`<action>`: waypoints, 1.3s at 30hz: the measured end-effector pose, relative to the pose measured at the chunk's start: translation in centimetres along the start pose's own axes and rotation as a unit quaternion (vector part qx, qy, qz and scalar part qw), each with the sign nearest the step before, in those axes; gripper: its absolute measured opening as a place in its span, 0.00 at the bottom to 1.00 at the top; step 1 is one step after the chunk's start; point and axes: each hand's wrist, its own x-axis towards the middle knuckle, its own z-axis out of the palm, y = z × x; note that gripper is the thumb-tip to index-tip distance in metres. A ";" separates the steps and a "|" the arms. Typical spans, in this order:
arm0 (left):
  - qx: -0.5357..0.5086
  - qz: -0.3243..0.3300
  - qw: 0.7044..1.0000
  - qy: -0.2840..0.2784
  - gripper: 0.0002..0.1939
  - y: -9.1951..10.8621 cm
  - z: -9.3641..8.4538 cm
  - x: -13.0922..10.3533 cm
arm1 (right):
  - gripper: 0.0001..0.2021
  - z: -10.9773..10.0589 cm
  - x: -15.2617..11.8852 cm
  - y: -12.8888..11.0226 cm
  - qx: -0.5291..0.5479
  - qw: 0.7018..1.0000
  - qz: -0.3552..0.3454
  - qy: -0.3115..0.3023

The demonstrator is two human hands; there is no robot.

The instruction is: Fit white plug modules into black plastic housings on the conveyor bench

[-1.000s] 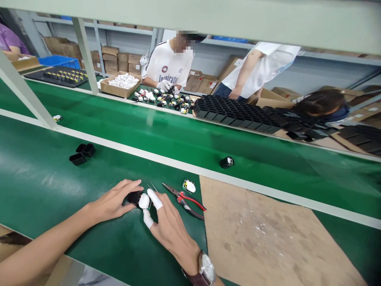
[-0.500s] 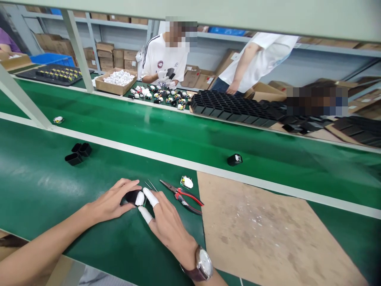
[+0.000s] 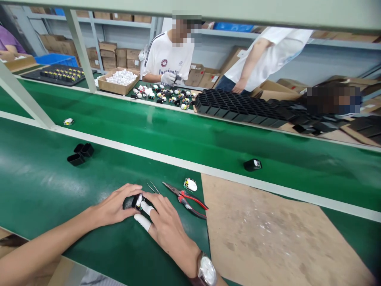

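My left hand (image 3: 111, 204) curls its fingers and thumb around a small black plastic case (image 3: 134, 202), low over the green bench. At the mouth of the case is a circuit board (image 3: 139, 201) with a white top, partly inside it. My right hand (image 3: 169, 224), with white finger cots on two digits, grips the board, one covered fingertip pressing on its white part. Just beyond lie tweezers (image 3: 152, 188) and red-and-black long-nose pliers (image 3: 181, 195). Another white-topped circuit board (image 3: 190, 184) rests beside the pliers.
Three black cases (image 3: 76, 159) stand at the left. A brown board (image 3: 256, 222) covers the bench at right. On the green belt (image 3: 166, 127) are a filled black case (image 3: 253, 165) and a circuit board (image 3: 68, 121). Co-workers (image 3: 169, 55) are across the belt, beside rows of cases (image 3: 238, 107).
My right fingers have closed in on the circuit board, and the case has turned slightly in my left hand. The items on the belt appear farther right; the view has shifted slightly.
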 end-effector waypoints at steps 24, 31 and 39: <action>-0.009 -0.031 0.999 0.044 0.24 -0.3 -0.3 0.0 | 0.13 -1.4 -0.4 1.8 -0.059 0.992 0.032 0.103; -0.012 -0.031 0.998 0.048 0.27 -0.3 -0.1 0.0 | 0.12 -1.4 -0.5 1.9 -0.107 0.990 -0.003 0.094; -0.027 -0.033 0.999 0.033 0.28 -0.3 0.0 -0.1 | 0.12 -1.1 0.2 1.6 -0.119 0.988 -0.018 0.092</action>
